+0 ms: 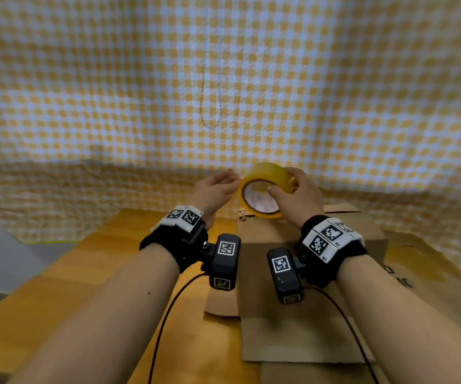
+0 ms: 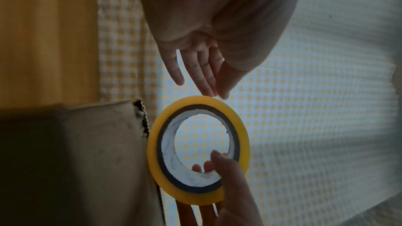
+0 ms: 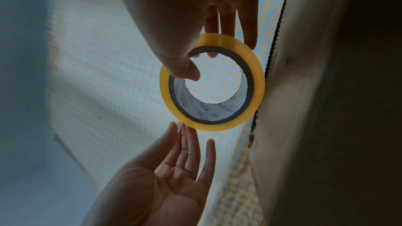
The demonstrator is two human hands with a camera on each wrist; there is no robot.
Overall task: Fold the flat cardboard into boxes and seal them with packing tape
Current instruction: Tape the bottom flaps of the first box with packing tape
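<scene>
Nearest to you, flat cardboard (image 1: 304,339) lies on the wooden table (image 1: 57,286), and a folded box (image 1: 268,239) stands behind your wrists. Above its far edge, your right hand (image 1: 297,194) holds the yellow tape roll (image 1: 262,189), with the thumb inside the core and the fingers (image 3: 248,28) around the rim. Your left hand (image 1: 214,189) is released, its straight fingers (image 2: 206,75) touching the roll's rim. Behind them hangs a checkered cloth (image 1: 223,79).

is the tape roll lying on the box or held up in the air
Held up. The right hand grips the tape roll, thumb through its core, clear above the cardboard box. The left hand fingertips touch its rim.
</scene>
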